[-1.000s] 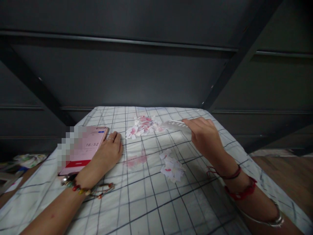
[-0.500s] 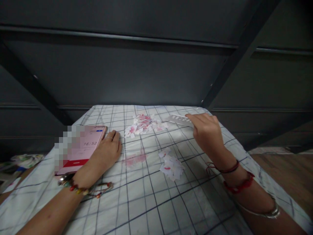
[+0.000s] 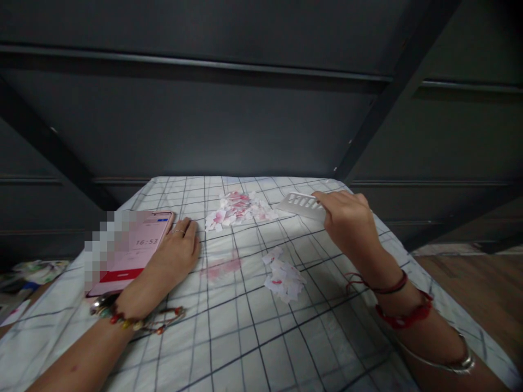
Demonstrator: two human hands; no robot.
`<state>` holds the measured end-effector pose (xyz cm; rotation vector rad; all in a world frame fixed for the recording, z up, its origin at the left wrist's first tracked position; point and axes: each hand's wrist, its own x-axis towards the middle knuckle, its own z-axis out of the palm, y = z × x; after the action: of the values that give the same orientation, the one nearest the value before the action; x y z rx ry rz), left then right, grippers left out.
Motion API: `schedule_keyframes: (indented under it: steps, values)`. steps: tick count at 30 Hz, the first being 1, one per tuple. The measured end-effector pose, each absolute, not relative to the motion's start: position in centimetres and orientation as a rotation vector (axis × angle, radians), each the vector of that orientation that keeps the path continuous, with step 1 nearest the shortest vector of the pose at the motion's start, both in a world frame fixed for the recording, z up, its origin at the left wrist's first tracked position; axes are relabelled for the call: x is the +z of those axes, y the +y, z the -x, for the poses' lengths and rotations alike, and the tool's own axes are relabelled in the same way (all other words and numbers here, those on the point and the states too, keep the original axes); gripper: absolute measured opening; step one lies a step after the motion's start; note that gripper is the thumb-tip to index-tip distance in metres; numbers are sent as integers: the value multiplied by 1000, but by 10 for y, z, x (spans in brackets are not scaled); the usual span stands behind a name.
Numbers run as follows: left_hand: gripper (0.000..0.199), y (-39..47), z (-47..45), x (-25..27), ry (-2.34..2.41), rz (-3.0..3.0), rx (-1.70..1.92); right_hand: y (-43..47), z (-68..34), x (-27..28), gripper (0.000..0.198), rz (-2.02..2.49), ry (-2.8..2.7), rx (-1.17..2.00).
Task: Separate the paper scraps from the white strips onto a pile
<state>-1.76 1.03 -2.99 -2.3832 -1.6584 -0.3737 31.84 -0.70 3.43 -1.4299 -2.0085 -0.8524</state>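
My right hand (image 3: 350, 220) grips a flat, whitish slotted piece (image 3: 300, 203) by its right end, fingers wrapped round it. Its far end points left, close to the right side of a heap of torn paper scraps (image 3: 238, 209), white with pink and red marks. A smaller pile of paper scraps (image 3: 285, 276) lies nearer to me, left of my right forearm. Palm down on the checked cloth, my left hand (image 3: 182, 243) lies with its fingers stretched out and holds nothing. Right beside it is a phone (image 3: 139, 245) with a pink screen, partly behind my wrist.
A white cloth (image 3: 245, 348) with dark grid lines covers the table. Between the piles and my left hand is a pink stain (image 3: 223, 268). A dark panelled wall (image 3: 229, 125) rises behind the far edge. Wooden floor (image 3: 469, 288) shows at the right.
The slotted piece has tilted in my right hand, so its slots show more plainly. My left hand stays in place; the whole view has shifted slightly. The phone's digits went from 16:52 to 16:53.
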Motion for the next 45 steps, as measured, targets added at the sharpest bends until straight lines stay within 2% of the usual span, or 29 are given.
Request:
schedule_keyframes:
  steps: [15,22,30,45]
  values:
    - [44,12,19,-31,-1628,2404,-430,-18,-312,45,35,1409,-2080,-786]
    - [50,12,18,-30,-1633,2391,-359,-24,-302,50,34,1317,-2164,-624]
    - [53,12,17,-29,-1650,2391,-326,-25,-302,53,36,1336,-2142,-724]
    - [54,13,17,-30,-1652,2357,-238,-27,-304,56,33,1304,-2243,-673]
